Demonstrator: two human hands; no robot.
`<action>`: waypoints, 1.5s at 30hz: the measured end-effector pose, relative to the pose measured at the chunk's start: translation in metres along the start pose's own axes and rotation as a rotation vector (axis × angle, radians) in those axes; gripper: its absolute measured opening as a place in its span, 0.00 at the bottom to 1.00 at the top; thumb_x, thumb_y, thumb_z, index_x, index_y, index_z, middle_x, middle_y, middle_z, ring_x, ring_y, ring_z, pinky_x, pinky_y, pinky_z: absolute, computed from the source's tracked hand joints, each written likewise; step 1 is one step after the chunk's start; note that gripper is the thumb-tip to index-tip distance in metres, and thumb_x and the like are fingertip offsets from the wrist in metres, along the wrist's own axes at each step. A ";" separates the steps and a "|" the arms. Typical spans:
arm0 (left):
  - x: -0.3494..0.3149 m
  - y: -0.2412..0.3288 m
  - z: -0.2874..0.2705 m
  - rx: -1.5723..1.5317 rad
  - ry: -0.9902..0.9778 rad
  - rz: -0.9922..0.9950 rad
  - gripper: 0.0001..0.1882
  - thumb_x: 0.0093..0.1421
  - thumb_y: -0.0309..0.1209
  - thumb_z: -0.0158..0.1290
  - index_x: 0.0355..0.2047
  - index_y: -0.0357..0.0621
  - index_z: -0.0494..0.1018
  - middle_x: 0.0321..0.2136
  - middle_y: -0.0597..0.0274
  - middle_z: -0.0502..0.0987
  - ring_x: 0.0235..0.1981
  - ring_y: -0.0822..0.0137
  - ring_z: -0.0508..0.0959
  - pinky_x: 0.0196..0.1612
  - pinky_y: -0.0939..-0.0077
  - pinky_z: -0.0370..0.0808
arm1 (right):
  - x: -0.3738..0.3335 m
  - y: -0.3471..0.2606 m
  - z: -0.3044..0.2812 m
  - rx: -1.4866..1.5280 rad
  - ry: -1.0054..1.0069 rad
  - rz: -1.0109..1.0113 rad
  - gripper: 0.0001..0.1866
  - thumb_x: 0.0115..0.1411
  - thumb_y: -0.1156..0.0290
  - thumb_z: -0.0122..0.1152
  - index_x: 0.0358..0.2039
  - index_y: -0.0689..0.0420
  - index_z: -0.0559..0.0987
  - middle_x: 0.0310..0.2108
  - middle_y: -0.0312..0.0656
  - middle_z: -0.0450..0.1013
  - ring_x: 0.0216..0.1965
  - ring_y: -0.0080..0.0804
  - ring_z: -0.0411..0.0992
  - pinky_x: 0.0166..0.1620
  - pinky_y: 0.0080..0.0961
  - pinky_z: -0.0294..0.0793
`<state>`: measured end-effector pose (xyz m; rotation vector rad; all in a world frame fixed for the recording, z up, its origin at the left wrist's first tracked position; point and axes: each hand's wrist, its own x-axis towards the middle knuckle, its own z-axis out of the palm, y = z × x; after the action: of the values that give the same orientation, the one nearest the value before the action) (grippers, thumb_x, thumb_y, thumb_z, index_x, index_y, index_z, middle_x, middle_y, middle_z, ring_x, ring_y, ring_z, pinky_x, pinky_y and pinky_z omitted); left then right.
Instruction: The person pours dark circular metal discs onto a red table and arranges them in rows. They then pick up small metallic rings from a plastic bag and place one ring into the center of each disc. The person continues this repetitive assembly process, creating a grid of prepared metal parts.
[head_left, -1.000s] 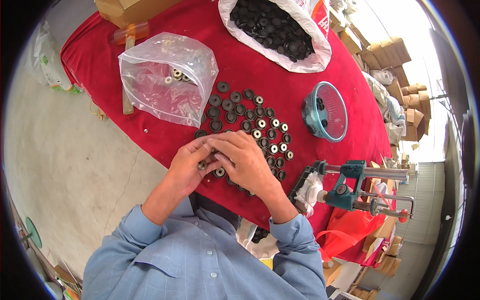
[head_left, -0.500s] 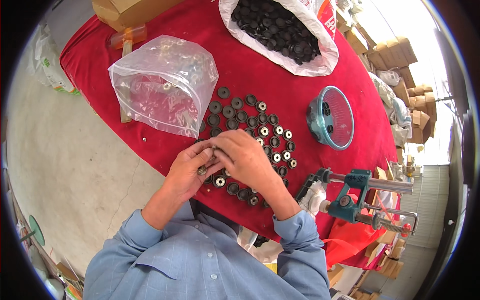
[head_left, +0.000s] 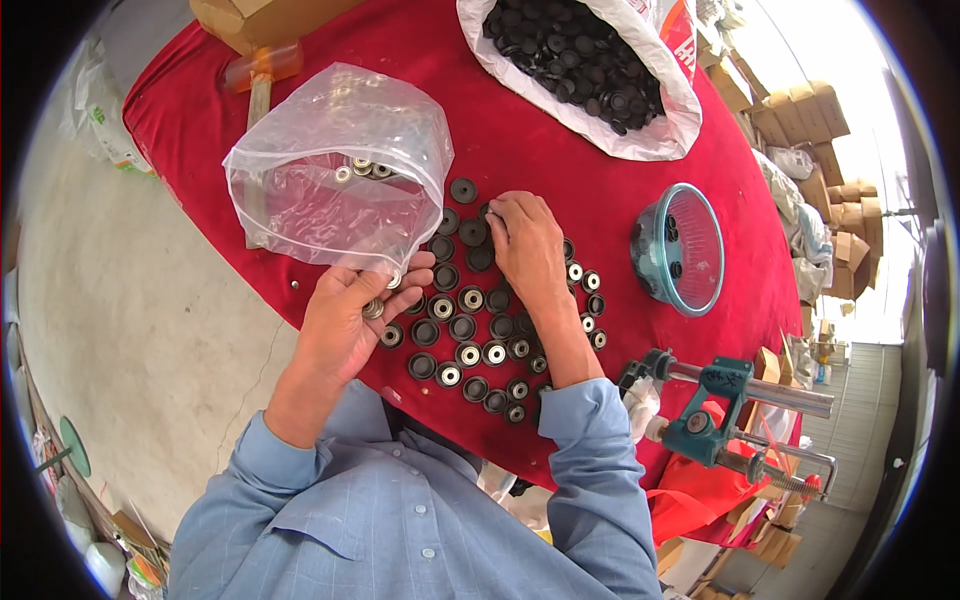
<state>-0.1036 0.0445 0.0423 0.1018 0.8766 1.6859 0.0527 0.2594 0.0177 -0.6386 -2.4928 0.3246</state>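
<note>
My left hand (head_left: 345, 310) is cupped palm up below the clear plastic bag (head_left: 290, 215), with several small metal bearings (head_left: 373, 308) held in its curled fingers. My right hand (head_left: 527, 240) reaches over the spread of round black caps (head_left: 462, 327), its fingertips bent down onto a cap at the far side. Whatever lies between those fingertips is hidden. Metal bearings sit inside some of the caps, such as the nearby seated bearing (head_left: 494, 353); other caps hold none. More loose bearings (head_left: 362, 163) show inside the bag.
A white sack (head_left: 640, 150) of black caps lies at the far side of the red-covered table (head_left: 560, 165). To the right stand a blue-green basket (head_left: 647, 250) and a green hand press (head_left: 715, 400). A mallet (head_left: 262, 75) lies partly behind the bag, near a cardboard box (head_left: 250, 22).
My right hand has left my left hand and moved away to the far caps. My left hand has stayed near the bag, its fingers now more in view with bearings showing.
</note>
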 end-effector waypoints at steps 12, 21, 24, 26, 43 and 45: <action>0.011 0.021 -0.018 -0.089 -0.014 0.090 0.16 0.77 0.26 0.51 0.60 0.27 0.72 0.57 0.35 0.80 0.55 0.55 0.85 0.57 0.69 0.87 | -0.012 -0.013 -0.004 -0.111 -0.058 -0.044 0.14 0.60 0.81 0.64 0.48 0.65 0.84 0.48 0.46 0.78 0.48 0.48 0.77 0.54 0.45 0.78; 0.003 0.005 -0.013 -0.148 0.001 0.014 0.21 0.77 0.23 0.45 0.65 0.20 0.65 0.64 0.30 0.73 0.65 0.45 0.78 0.63 0.62 0.84 | -0.024 -0.035 -0.003 -0.364 -0.123 -0.024 0.26 0.54 0.82 0.64 0.56 0.63 0.81 0.56 0.45 0.77 0.57 0.46 0.75 0.59 0.45 0.75; 0.000 0.002 -0.010 -0.144 -0.015 0.000 0.22 0.76 0.23 0.44 0.66 0.19 0.64 0.65 0.29 0.72 0.67 0.43 0.76 0.66 0.59 0.81 | -0.021 -0.028 -0.012 -0.304 -0.121 0.050 0.25 0.56 0.81 0.64 0.56 0.62 0.82 0.57 0.45 0.77 0.58 0.46 0.74 0.60 0.46 0.75; -0.005 0.001 -0.011 -0.120 -0.004 -0.017 0.22 0.76 0.23 0.45 0.66 0.21 0.65 0.66 0.29 0.71 0.68 0.44 0.75 0.67 0.58 0.81 | -0.019 -0.037 -0.021 -0.158 -0.033 0.131 0.22 0.59 0.78 0.66 0.55 0.60 0.82 0.56 0.46 0.78 0.57 0.47 0.76 0.58 0.45 0.76; -0.011 -0.041 0.004 -0.148 -0.116 -0.152 0.22 0.76 0.24 0.48 0.67 0.27 0.67 0.56 0.49 0.79 0.57 0.59 0.81 0.63 0.63 0.80 | -0.052 -0.097 -0.039 0.424 -0.122 0.014 0.12 0.59 0.79 0.69 0.45 0.59 0.82 0.43 0.47 0.79 0.45 0.50 0.79 0.47 0.43 0.80; -0.007 -0.036 0.008 -0.147 -0.088 -0.150 0.24 0.75 0.24 0.48 0.68 0.26 0.66 0.59 0.46 0.77 0.62 0.55 0.79 0.67 0.59 0.77 | -0.041 -0.084 -0.041 0.411 -0.068 0.045 0.09 0.60 0.79 0.68 0.42 0.60 0.83 0.40 0.47 0.80 0.42 0.50 0.81 0.44 0.42 0.82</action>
<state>-0.0687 0.0435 0.0292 0.0091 0.6757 1.5877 0.0744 0.1707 0.0625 -0.5178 -2.3718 0.8601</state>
